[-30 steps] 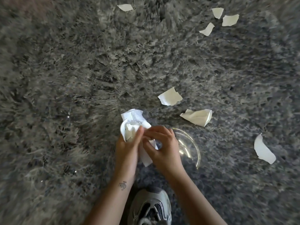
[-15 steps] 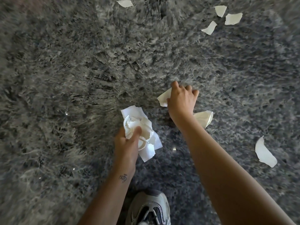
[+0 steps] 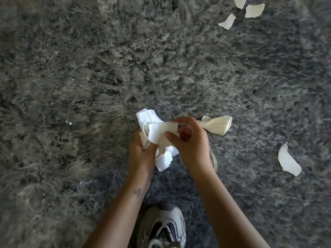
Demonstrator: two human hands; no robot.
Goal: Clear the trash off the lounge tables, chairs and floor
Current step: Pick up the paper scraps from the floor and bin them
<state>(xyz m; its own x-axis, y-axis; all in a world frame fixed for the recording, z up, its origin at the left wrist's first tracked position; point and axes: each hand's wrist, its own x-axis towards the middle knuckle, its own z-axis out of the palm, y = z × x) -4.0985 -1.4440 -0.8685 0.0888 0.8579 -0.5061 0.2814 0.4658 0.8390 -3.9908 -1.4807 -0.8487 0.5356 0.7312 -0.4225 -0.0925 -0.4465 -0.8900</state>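
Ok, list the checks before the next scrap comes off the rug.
1. Left hand grips the paper wad: ok.
2. Right hand free: not ok, its fingers pinch a torn piece.
3. Crumpled scrap lies uncovered on the rug, beside the right hand: ok.
4. Rug cleared: not ok; curved scrap and three far scraps remain.
5. Bin nearby: cannot tell.

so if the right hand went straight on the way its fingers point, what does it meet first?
Likely the paper wad held in the left hand: the right hand points left, pinching a scrap that seems to touch it.
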